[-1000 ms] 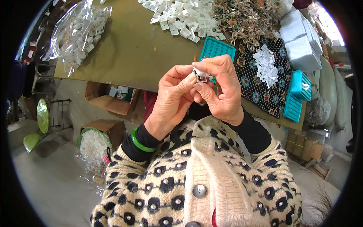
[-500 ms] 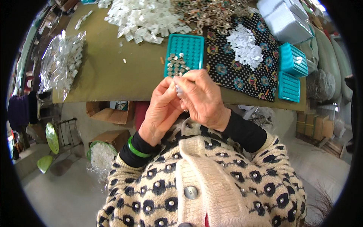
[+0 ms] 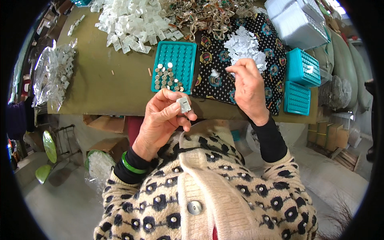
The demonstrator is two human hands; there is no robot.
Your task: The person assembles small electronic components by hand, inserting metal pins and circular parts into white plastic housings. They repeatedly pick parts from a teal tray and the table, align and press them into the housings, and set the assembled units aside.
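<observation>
My left hand (image 3: 162, 114) pinches a small white plastic casing (image 3: 184, 105) with a dark slot in its face, between thumb and fingers, just in front of the table. Beyond it lies a teal dimpled tray (image 3: 182, 56) with several silvery button cells (image 3: 164, 76) gathered in its near left part. My right hand (image 3: 250, 90) hovers over the black dotted cloth (image 3: 210, 50), fingers bent and loosely apart, with nothing visible in them. Left of its fingertips, apart from them, is a small blurred white piece (image 3: 215, 73). Past that hand a heap of flat white pieces (image 3: 246, 46) covers part of the cloth.
A large pile of translucent white casings (image 3: 134, 26) sits at the back, beside a tangle of clear and brownish parts (image 3: 204, 16). A clear bag of parts (image 3: 56, 72) lies at left. Stacked teal trays (image 3: 302, 70) and white trays (image 3: 298, 26) stand at right.
My hands were together; now my right hand has parted to the right, over the cloth. The casing in my left hand now shows, and a small white piece appears above the cloth.
</observation>
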